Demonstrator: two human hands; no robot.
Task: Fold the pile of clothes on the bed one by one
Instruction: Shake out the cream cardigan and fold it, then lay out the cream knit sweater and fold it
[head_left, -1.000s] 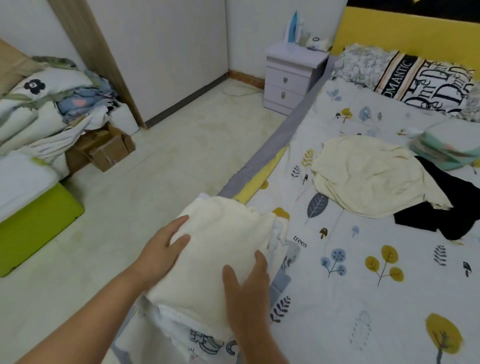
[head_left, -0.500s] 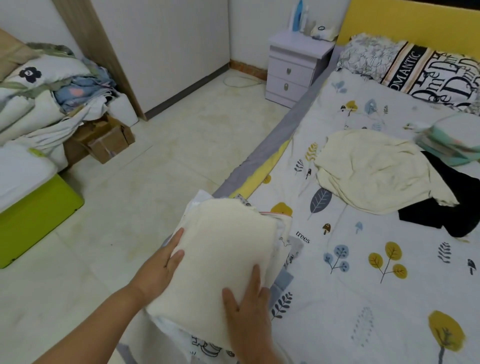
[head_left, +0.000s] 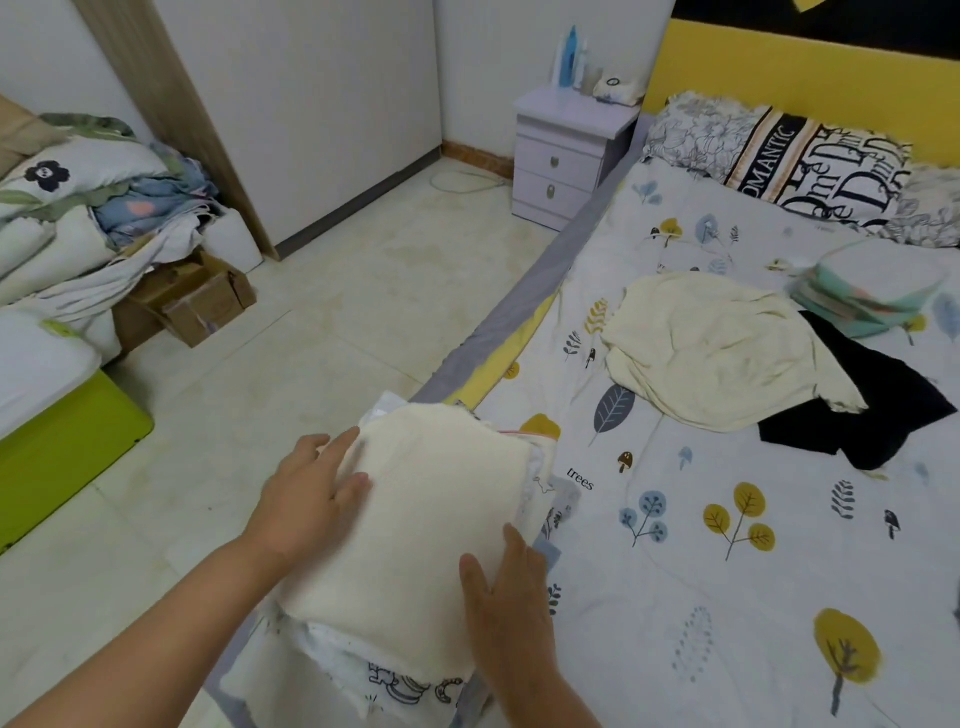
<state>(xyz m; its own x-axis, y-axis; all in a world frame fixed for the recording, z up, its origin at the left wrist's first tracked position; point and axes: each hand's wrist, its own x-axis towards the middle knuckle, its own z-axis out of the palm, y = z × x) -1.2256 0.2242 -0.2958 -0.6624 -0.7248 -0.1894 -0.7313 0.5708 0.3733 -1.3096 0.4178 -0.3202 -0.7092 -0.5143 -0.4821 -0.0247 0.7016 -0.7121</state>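
Observation:
A folded cream garment tops a stack of folded white clothes at the bed's near left edge. My left hand rests flat on the garment's left side, fingers straight. On its right side lies my right hand, also flat with fingers extended. Farther up the bed a loose cream garment is spread unfolded, partly over a black garment. A folded mint and white stack sits behind them.
Patterned pillows lean against the yellow headboard. A lilac nightstand with bottles stands at the bed's head. Across the tiled floor are a cardboard box, heaped bedding and a green mat.
My left hand has slid further onto the top of the folded cream garment. The right hand stays flat on its right side. The view shifted slightly.

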